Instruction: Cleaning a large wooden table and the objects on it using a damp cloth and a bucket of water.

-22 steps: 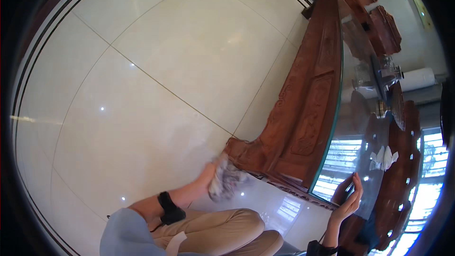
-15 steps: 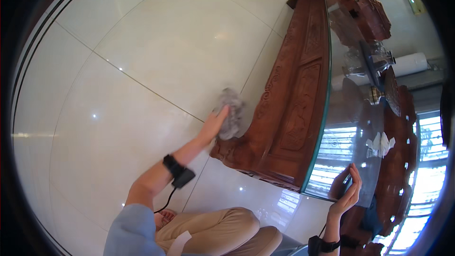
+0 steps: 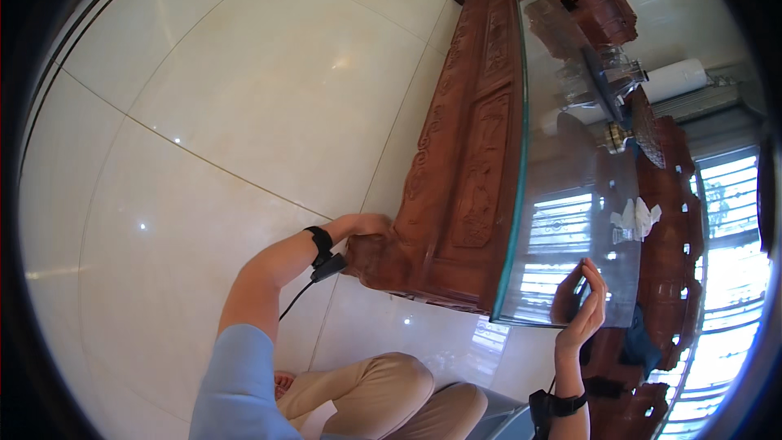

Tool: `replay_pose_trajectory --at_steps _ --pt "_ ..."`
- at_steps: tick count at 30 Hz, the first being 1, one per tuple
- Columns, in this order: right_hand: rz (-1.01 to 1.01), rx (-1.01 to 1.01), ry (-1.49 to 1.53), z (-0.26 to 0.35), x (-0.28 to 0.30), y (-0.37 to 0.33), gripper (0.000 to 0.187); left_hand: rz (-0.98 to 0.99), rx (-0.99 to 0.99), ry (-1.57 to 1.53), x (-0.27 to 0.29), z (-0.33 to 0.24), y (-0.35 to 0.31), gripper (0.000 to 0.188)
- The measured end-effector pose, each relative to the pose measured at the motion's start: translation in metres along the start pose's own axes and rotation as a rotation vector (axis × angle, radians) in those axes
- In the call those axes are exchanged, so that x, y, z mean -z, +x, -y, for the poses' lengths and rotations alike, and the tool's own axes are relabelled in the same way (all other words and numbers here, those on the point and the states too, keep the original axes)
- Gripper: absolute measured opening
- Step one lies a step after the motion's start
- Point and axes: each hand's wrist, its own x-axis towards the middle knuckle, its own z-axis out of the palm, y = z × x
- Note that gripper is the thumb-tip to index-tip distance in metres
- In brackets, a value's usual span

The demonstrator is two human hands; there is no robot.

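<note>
My left hand (image 3: 371,225) is at the carved foot (image 3: 381,265) of a reddish-brown wooden table, its fingers curled down out of sight behind the wood. The fluffy grey cloth it gripped a moment earlier is hidden now, and no dropped cloth shows on the floor. My right hand (image 3: 588,303) is at the near corner of the glass tabletop (image 3: 562,236), fingers extended and slightly bent, holding nothing. Its fingertips seem to rest on the glass, where their reflection shows. Carved panels (image 3: 481,187) run along the table's side.
Crumpled white tissues (image 3: 637,218) stand on the glass, with a patterned glass dish (image 3: 646,132) and a dark tray (image 3: 601,85) farther off. A white roll (image 3: 678,77) lies beyond. Pale glossy floor tiles (image 3: 244,114) spread left of the table. My bent knees (image 3: 407,379) are below.
My left hand has moved in against the table's foot, and the grey cloth has gone out of sight. My right hand keeps its place at the glass corner. The whole view has shifted slightly.
</note>
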Motion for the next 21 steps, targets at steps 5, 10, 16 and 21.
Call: replay_pose_trajectory --at_steps 5,10,16,21 --pt "-0.014 0.027 0.007 0.005 0.002 0.000 0.044 -0.011 0.195 0.239 -0.004 0.022 0.000 0.048" --pt "-0.020 0.000 -0.058 -0.006 0.011 -0.003 0.041 -0.251 0.354 -0.073 0.003 -0.078 -0.006 0.044" --pt "-0.052 0.005 -0.007 0.004 0.006 -0.001 0.039 -0.413 0.299 -0.974 0.015 -0.161 -0.105 0.035" --pt "-0.054 -0.020 -0.033 0.000 0.008 -0.007 0.039 -0.644 -0.207 -1.632 -0.010 -0.284 -0.135 0.045"
